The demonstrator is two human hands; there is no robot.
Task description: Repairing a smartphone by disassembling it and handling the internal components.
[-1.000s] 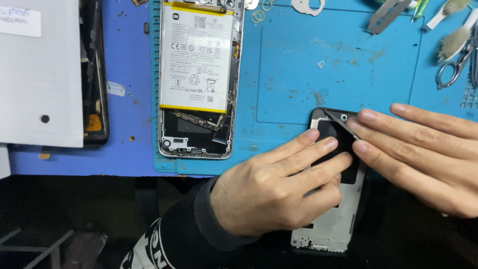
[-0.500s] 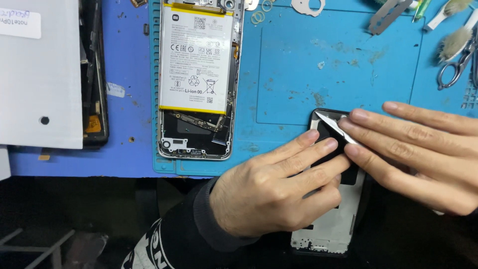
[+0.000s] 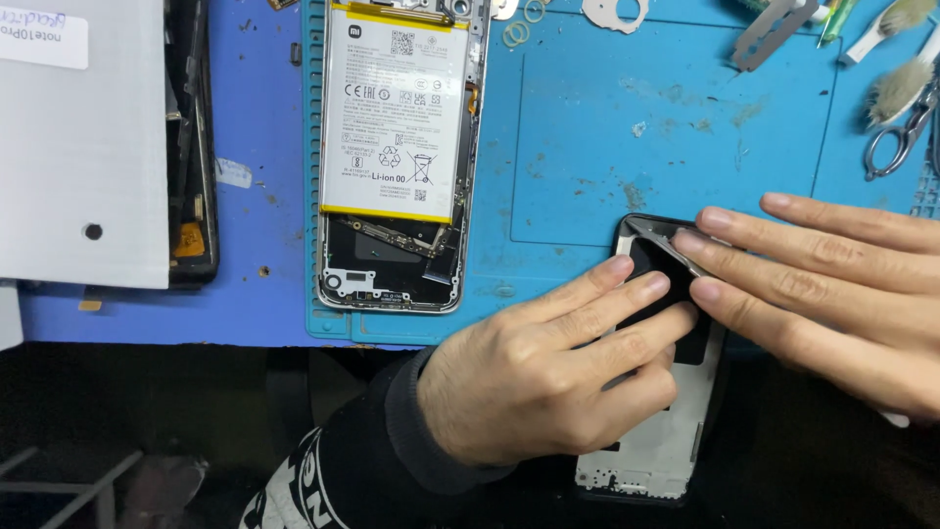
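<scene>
A detached phone display frame (image 3: 654, 458), silver-white below and black at its top (image 3: 648, 263), lies at the near edge of the blue mat (image 3: 636, 127) and hangs over it. My left hand (image 3: 529, 382), in a black sleeve, lies flat across the frame with its fingers on the black part. My right hand (image 3: 822, 294) comes in from the right, fingers straight, its tips pressing on a thin grey strip (image 3: 666, 238) at the frame's top corner. The frame's middle is hidden under both hands.
An opened phone (image 3: 392, 284) with a white battery (image 3: 397, 127) lies on the mat at centre left. A white box (image 3: 83, 157) covers a black phone part (image 3: 191, 176) at the left. Scissors (image 3: 893, 142), brushes (image 3: 906, 83) and a metal blade (image 3: 769, 39) lie at the back right.
My right fingertips have slid a little left over the frame's top corner, and a thin grey strip now shows under them. The left hand has barely moved.
</scene>
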